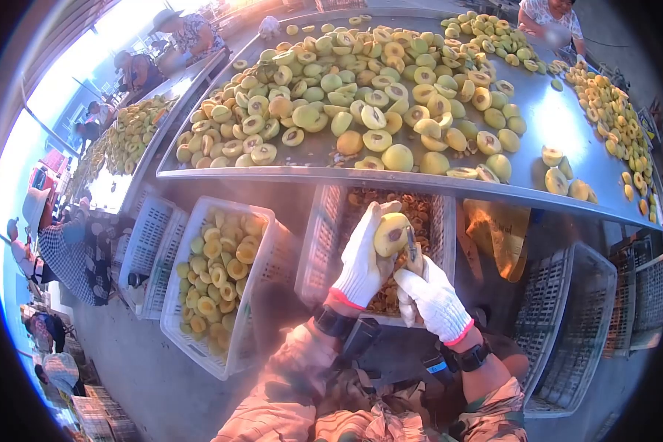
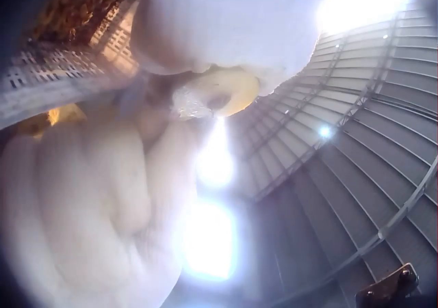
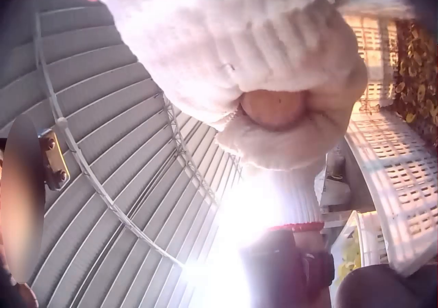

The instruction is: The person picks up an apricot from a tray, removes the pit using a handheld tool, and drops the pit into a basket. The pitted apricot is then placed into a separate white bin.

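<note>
In the head view my gloved left hand (image 1: 361, 258) grips a yellow-green peach half (image 1: 390, 232), its cut face with a brown centre turned toward my right hand. That gloved right hand (image 1: 435, 298) holds a pitting tool by its wooden handle (image 1: 415, 261), the metal tip against the fruit's cut side. From the left wrist, the peach half's pale edge shows below the blurred glove, the right hand's curled fingers (image 2: 102, 192) close by. The right wrist view shows the handle's round end (image 3: 275, 108) inside the glove's grip; the tool's tip is hidden there.
Halved peaches (image 1: 376, 118) heap on a metal table (image 1: 272, 172) ahead. Directly below my hands stands a crate (image 1: 315, 247) of brown pits and scraps. Left is a white crate (image 1: 269, 258) of pitted halves; at right, a crate (image 1: 597, 295). Other people work around the tables.
</note>
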`<state>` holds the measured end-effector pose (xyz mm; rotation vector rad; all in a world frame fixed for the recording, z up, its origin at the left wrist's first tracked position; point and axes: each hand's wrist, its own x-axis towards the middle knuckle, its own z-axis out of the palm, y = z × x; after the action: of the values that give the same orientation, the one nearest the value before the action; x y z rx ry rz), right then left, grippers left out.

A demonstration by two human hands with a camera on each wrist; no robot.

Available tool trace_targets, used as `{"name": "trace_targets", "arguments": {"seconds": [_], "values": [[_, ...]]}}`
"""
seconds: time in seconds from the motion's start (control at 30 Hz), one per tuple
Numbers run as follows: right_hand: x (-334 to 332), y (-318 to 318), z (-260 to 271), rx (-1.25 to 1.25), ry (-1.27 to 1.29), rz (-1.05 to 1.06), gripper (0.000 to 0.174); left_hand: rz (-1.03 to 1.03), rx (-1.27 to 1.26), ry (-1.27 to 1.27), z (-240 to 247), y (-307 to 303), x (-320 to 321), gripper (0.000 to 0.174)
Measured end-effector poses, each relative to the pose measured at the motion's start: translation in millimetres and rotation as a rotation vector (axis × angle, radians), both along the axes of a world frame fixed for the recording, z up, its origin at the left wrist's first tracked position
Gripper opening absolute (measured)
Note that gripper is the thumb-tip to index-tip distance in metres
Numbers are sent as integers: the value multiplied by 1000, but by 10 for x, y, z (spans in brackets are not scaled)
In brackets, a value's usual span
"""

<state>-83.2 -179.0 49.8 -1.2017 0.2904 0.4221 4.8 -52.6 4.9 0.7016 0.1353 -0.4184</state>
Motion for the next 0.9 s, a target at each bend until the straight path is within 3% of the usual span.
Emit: {"name": "trace_targets", "arguments": {"seconds": [0.1,0.2,0.3,0.5,0.6,0.63,0.77,0.9], "values": [[4,25,-54,2,-7,-4,20,15,94,-29,52,-23,-55,37],[-15,49,-99,77,16,-20,20,145,416,-315,-48,-72,-76,42],[-15,83,-62,210,76,-34,18,192,596,-445,-19,-82,-114,43],[-40,175,-222,-185,29,28,24,38,497,-219,81,30,-120,43],[-54,195,-107,-87,78,14,25,172,616,-283,76,-56,-182,41],[-53,196,-119,-112,72,19,26,243,557,-335,-15,-76,-196,31],[-57,228,-280,-236,39,56,26,243,618,-361,-45,-45,-221,32],[-64,212,-232,-198,9,83,25,16,573,-169,47,57,-148,42]]}}
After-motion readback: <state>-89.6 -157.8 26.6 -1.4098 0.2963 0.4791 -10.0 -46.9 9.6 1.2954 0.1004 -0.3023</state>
